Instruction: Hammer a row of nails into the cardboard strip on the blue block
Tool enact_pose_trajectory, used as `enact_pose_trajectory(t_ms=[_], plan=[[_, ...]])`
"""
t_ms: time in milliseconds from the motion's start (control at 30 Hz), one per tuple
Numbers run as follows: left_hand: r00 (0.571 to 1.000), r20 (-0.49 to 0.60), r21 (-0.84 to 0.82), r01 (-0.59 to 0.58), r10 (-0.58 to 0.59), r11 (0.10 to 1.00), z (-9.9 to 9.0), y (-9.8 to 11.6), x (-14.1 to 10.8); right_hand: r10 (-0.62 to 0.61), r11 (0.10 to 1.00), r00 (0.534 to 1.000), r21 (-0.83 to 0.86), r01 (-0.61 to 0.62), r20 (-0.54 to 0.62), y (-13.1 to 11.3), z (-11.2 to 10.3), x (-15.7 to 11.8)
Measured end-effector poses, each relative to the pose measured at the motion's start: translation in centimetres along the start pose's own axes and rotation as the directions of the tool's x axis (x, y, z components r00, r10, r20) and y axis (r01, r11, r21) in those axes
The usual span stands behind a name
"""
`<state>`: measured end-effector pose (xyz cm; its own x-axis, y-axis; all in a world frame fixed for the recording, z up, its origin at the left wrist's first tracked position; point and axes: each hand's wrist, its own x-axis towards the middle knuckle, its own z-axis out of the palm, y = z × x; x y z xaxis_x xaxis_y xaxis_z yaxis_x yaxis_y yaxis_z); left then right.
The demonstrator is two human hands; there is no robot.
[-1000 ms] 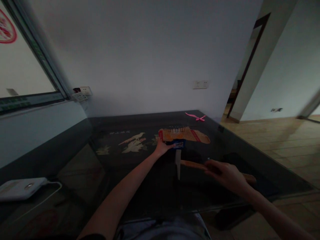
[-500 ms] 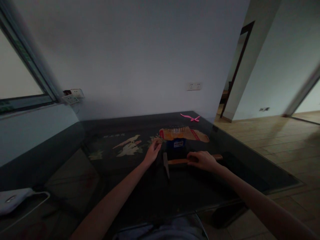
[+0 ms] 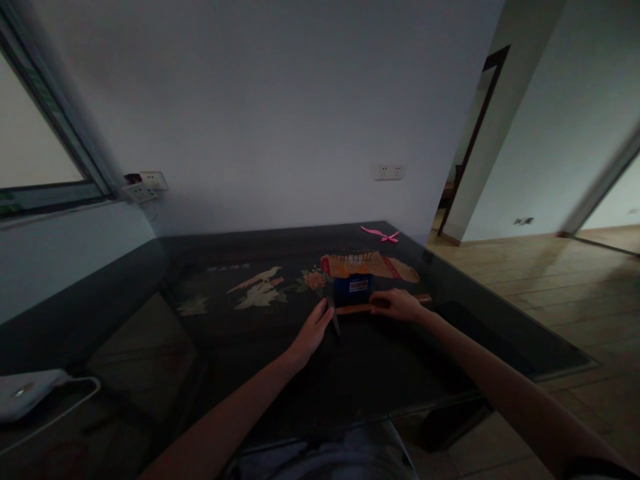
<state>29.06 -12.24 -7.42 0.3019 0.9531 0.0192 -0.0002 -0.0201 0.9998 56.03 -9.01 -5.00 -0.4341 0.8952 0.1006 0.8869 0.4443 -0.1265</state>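
Note:
A hammer (image 3: 353, 309) with a wooden handle and a long, narrow metal head lies crosswise on the dark table, just in front of a blue box (image 3: 345, 288). My right hand (image 3: 399, 305) is closed round its handle, with the handle's end showing past the hand. At the metal head, my left hand (image 3: 314, 331) grips with thumb and fingers. On top of the blue box spreads a torn brown cardboard sheet (image 3: 403, 270) with red bands. A row of thin, dark, nail-like spikes (image 3: 356, 256) stands up at its back.
A pink ribbon (image 3: 383, 235) lies near the back edge of the table (image 3: 280, 407). Bird-and-flower art (image 3: 263, 290) decorates the tabletop. A white device (image 3: 33, 393) with a cable is at the left. Wall and window are close behind; tiled floor stretches to the right.
My left hand has come down from beside the cardboard onto the metal head. My right hand and the hammer have shifted slightly away from me, closer to the blue box.

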Motion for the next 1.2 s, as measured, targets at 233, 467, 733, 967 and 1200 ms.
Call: enact_pose_trajectory(t_ms=[233,467,733,967,1200], plan=[[1.000,-0.015,0.058,-0.014,0.015,0.998,0.1,-1.3,0.3,-0.014,1.000,1.000,0.005,0.014,0.011,0.2,0.1,0.3],[1.000,-0.007,0.058,-0.027,0.028,0.998,0.2,-2.0,0.7,-0.021,1.000,0.999,0.014,0.021,0.027,0.5,0.0,0.5],[0.999,0.036,0.024,-0.017,0.016,1.000,0.3,-1.6,0.6,-0.026,0.998,0.999,0.056,0.028,-0.033,1.0,0.4,0.7],[0.999,0.040,0.025,-0.008,0.007,1.000,0.3,-1.4,0.4,-0.010,0.995,0.994,0.097,0.021,-0.111,1.1,1.6,0.6],[0.999,0.029,0.045,-0.025,0.024,0.999,0.1,-2.0,1.2,-0.022,0.986,0.982,0.158,0.052,-0.187,1.2,2.6,0.6]])
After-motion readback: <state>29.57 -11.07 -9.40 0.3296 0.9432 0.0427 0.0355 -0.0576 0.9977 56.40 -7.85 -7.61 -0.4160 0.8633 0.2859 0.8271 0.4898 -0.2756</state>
